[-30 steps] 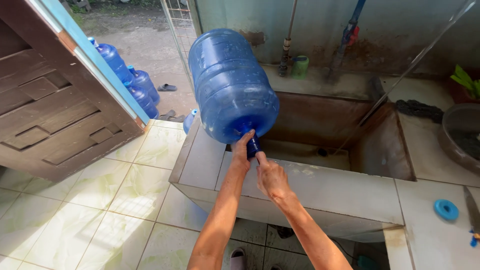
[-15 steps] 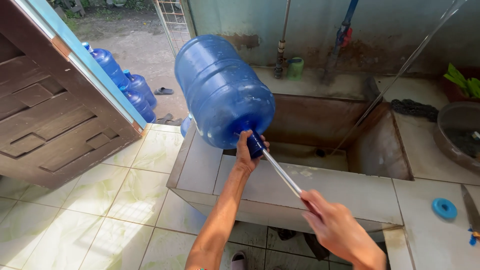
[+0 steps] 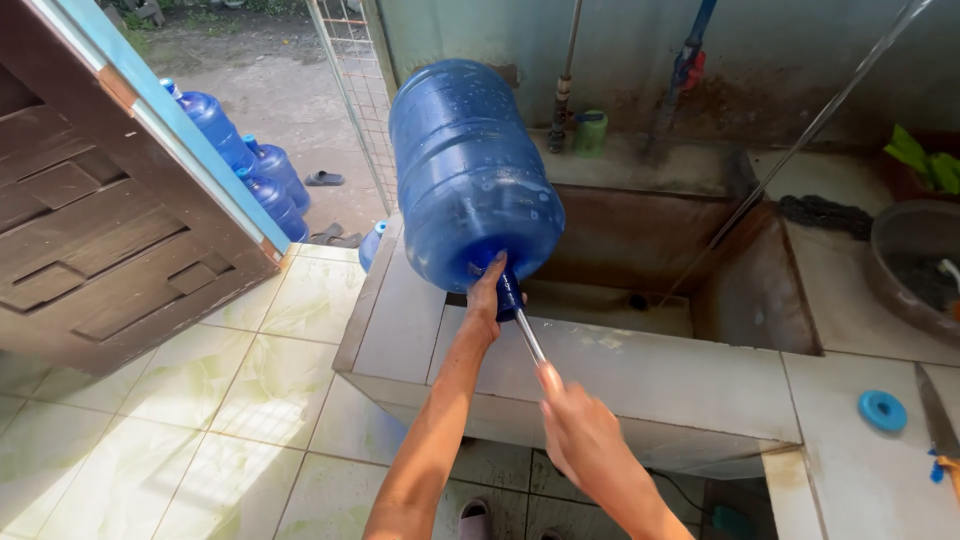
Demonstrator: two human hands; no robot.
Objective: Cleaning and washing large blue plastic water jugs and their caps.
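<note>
Over the concrete sink (image 3: 640,375), the big blue water jug (image 3: 465,175) sits tipped up, its neck clasped by the left hand (image 3: 487,300). Right hand (image 3: 585,440), fingers clenched around the metal rod (image 3: 530,338), has slid back up toward the neck since half a second ago

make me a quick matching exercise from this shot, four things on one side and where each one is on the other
Things:
1. big blue jug
2. metal rod
3. blue cap
4. green bottle

Places:
A. flat on the tiled counter, far right
B. on the ledge behind the basin
C. tilted neck-down over the basin edge
D. running from the jug's neck to the right hand

Pairs: 1-C, 2-D, 3-A, 4-B
</note>
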